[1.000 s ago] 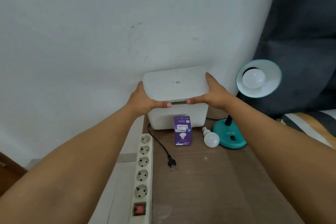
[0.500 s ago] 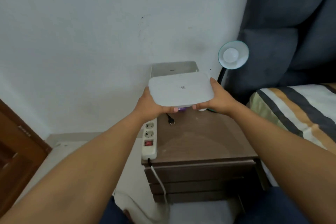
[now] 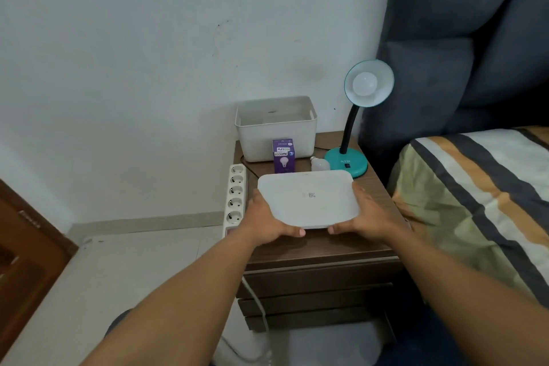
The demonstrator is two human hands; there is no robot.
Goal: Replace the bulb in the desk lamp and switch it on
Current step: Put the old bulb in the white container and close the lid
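A teal desk lamp (image 3: 346, 164) stands at the back right of the wooden nightstand (image 3: 320, 249), its shade facing me with a white bulb (image 3: 364, 84) screwed in. A loose white bulb (image 3: 319, 164) lies beside the lamp base, next to a purple bulb box (image 3: 284, 156). My left hand (image 3: 264, 221) and my right hand (image 3: 370, 214) grip the two sides of a white lid (image 3: 309, 202), held low over the front of the nightstand. Behind it sits the uncovered white storage box (image 3: 274, 131).
A white power strip (image 3: 236, 196) lies along the nightstand's left edge, its cable hanging down in front of the drawers. A black cord runs by the box. A striped bed (image 3: 481, 196) is close on the right, a brown door (image 3: 26, 261) at left.
Both hands lifted the lid off the white box and brought it toward me and down to the front of the nightstand. The box now stands uncovered. The view pulled back.
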